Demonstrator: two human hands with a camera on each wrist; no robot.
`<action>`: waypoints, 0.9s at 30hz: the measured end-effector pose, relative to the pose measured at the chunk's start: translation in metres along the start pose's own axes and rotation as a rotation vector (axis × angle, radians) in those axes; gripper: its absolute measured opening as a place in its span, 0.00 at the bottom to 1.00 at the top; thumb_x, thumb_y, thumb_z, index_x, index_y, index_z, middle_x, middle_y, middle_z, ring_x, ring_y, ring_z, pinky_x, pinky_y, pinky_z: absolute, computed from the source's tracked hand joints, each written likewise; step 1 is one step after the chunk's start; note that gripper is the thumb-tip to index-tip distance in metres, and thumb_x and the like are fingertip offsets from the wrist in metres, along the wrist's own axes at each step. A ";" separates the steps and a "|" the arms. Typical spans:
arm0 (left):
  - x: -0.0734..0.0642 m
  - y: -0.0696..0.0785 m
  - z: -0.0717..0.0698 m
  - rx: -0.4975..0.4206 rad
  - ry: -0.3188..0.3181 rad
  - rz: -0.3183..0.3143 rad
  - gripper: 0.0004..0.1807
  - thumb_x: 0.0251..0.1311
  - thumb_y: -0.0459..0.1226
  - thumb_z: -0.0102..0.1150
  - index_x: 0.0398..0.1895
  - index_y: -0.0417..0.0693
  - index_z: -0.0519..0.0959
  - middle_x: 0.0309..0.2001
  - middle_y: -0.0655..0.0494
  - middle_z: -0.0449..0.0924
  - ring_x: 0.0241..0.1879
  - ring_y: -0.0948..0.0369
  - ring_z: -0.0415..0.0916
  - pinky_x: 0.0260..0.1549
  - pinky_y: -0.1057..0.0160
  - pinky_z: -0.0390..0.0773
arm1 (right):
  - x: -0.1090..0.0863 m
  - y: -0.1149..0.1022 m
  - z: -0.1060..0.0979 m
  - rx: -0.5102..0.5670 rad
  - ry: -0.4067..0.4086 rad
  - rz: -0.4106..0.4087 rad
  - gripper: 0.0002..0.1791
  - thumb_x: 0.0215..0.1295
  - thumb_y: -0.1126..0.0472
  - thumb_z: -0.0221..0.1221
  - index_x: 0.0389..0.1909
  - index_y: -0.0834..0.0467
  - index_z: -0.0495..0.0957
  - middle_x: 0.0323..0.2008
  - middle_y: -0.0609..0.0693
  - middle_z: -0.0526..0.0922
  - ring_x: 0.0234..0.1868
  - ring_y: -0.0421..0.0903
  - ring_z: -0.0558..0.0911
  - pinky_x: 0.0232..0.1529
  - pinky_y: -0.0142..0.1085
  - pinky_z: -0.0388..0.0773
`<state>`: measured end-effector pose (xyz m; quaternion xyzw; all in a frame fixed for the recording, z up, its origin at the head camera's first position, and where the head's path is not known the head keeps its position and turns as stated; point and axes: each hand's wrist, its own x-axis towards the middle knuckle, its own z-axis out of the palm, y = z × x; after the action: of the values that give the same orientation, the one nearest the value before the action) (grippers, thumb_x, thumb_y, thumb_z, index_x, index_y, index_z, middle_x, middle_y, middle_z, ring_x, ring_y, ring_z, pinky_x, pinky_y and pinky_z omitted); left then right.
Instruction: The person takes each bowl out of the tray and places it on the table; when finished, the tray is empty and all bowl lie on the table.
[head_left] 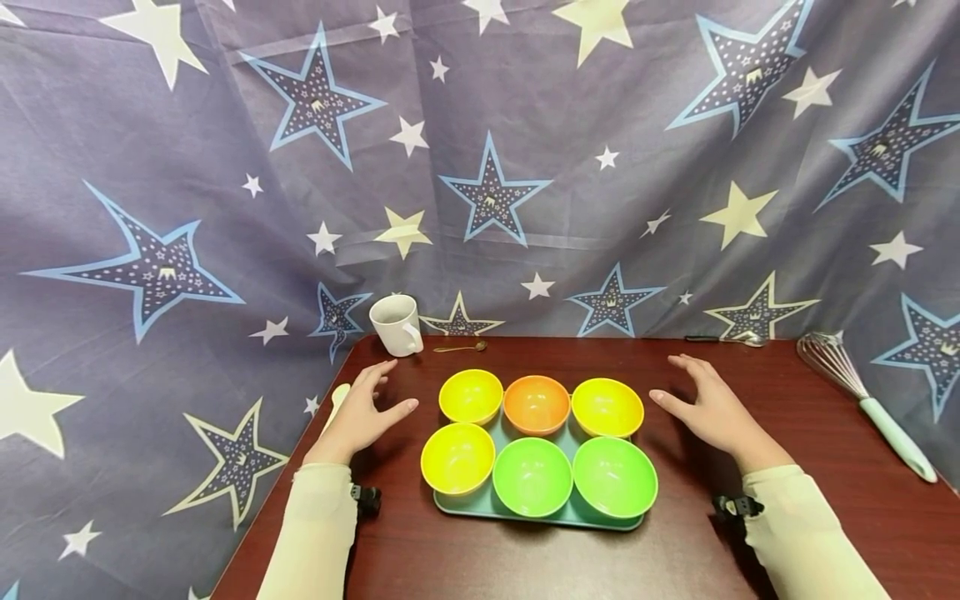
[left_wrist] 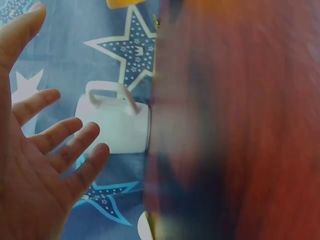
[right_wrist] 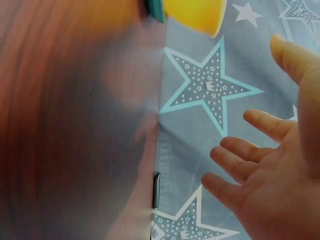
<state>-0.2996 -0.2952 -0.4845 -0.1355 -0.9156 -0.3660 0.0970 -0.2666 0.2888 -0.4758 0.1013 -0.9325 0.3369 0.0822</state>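
Between the two hands in the head view, a teal tray (head_left: pixel 517 512) carries several bowls in two rows. Its back row has a yellow bowl (head_left: pixel 471 397), an orange bowl (head_left: pixel 537 405) and another yellow bowl (head_left: pixel 607 407). In front are a yellow bowl (head_left: pixel 457 458), a green bowl (head_left: pixel 532 477) and a second green bowl (head_left: pixel 615 477). My left hand (head_left: pixel 363 414) hovers left of the tray, fingers spread and holding nothing. To the right of the tray my right hand (head_left: pixel 708 408) is likewise spread, with nothing in it. Both palms face inward, apart from the bowls.
A white mug (head_left: pixel 396 325) stands at the back left corner, beside a small golden spoon (head_left: pixel 461 347). Under the left hand lies a pale spoon (head_left: pixel 337 400). Along the back right edge is a dark-handled spoon (head_left: pixel 726 339); a whisk (head_left: pixel 866 404) lies far right. A star-patterned curtain (head_left: pixel 510 275) hangs behind.
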 end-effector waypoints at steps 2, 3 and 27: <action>0.003 0.002 0.001 -0.015 0.002 -0.001 0.51 0.58 0.61 0.74 0.80 0.54 0.63 0.75 0.48 0.63 0.68 0.41 0.69 0.65 0.40 0.72 | 0.003 -0.003 0.002 0.013 -0.001 0.002 0.48 0.72 0.37 0.63 0.78 0.66 0.60 0.75 0.72 0.59 0.73 0.72 0.62 0.67 0.72 0.60; 0.004 0.003 0.001 -0.023 0.002 -0.002 0.50 0.58 0.61 0.74 0.80 0.55 0.64 0.75 0.48 0.63 0.69 0.41 0.69 0.65 0.40 0.72 | 0.005 -0.005 0.003 0.019 -0.002 0.005 0.47 0.73 0.37 0.62 0.78 0.66 0.60 0.74 0.72 0.60 0.73 0.72 0.62 0.67 0.72 0.60; 0.010 0.012 0.012 -0.128 -0.085 -0.057 0.47 0.58 0.60 0.74 0.78 0.59 0.65 0.73 0.42 0.69 0.68 0.41 0.73 0.65 0.37 0.71 | 0.007 -0.018 0.023 0.188 -0.035 0.032 0.33 0.81 0.46 0.55 0.74 0.64 0.67 0.68 0.67 0.74 0.66 0.66 0.74 0.63 0.63 0.72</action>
<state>-0.3064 -0.2767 -0.4828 -0.1307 -0.8971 -0.4202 0.0389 -0.2708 0.2600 -0.4809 0.0997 -0.8995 0.4223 0.0508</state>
